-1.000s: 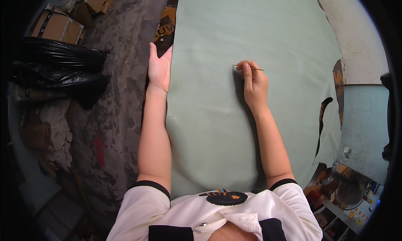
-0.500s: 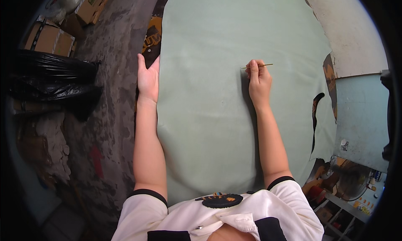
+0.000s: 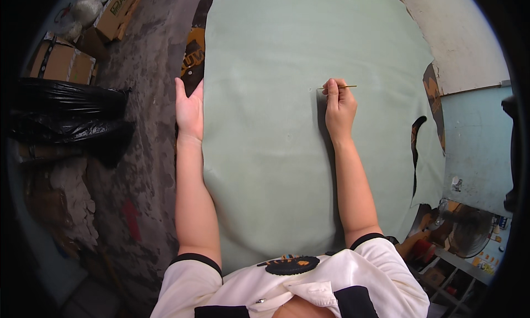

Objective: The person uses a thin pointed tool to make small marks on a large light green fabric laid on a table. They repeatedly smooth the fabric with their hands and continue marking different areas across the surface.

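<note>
A large pale green sheet, like a leather hide [image 3: 265,169], lies spread over the table before me. My right hand [image 3: 339,105] is above its middle, the fingers closed in a pinch round a thin yellowish stick [image 3: 349,86], perhaps a slim pen or refill. Its tip points left, close over the surface; whether it touches, I cannot tell. At the sheet's left edge my left hand [image 3: 190,111] is turned palm up with the thumb stretched away. The fingers of that hand go under the edge and are hidden there. A small pale mark [image 3: 310,89] shows left of the stick's tip.
A dark printed board [image 3: 194,53] shows beneath the sheet's left edge. On the right the sheet has a long slit [image 3: 417,147]. Cardboard boxes [image 3: 63,61] and a black plastic bag [image 3: 69,111] are on the left. A fan [image 3: 471,232] stands at lower right.
The view has shifted slightly, so the sheet's left edge and my left hand appear a little further left. My right hand keeps its pinch on the stick, almost in the same place.
</note>
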The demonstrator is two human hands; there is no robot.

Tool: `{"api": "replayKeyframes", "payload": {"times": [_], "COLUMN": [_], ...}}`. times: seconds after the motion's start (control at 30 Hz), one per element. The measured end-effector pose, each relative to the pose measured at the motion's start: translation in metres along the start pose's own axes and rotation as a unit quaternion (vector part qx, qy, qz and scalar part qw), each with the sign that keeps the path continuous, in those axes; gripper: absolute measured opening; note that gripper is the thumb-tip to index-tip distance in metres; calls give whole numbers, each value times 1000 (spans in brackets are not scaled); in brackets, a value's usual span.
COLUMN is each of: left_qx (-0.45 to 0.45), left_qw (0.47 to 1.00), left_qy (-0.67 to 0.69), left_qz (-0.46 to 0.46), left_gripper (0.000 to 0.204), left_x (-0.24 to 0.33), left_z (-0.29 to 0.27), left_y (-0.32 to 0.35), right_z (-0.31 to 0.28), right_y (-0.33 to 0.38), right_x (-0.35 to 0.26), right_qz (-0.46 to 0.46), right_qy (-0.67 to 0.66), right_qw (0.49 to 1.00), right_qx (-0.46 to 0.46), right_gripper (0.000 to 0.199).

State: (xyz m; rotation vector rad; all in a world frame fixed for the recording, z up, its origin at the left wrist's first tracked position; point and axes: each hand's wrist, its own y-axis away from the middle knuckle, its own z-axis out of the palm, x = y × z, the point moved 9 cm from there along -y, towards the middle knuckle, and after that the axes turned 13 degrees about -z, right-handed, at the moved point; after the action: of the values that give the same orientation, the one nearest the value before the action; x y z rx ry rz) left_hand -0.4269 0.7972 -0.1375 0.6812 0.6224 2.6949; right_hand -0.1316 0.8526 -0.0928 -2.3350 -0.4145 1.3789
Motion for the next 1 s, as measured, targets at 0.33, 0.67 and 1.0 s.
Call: {"api": "replayKeyframes", "payload": {"times": [0.33, 0.67, 1.0], "left_qx": [6, 0, 8], "left_qw": [1000, 998, 998], "left_qy": [-18, -59, -66], "left_qz": [7, 18, 12], "left_gripper": [91, 91, 91], "left_x": [-1, 0, -2], "left_z": [0, -1, -9], "left_y": [0, -2, -8], "right_z": [3, 31, 76], "right_y": [-2, -60, -110], "right_x": [3, 40, 44], "right_qz": [-15, 64, -44], "right_qy": [-13, -280, -37], "right_qw": [1000, 957, 998], "right_qx": [-9, 33, -27], "right_gripper": [30, 28, 37]}}
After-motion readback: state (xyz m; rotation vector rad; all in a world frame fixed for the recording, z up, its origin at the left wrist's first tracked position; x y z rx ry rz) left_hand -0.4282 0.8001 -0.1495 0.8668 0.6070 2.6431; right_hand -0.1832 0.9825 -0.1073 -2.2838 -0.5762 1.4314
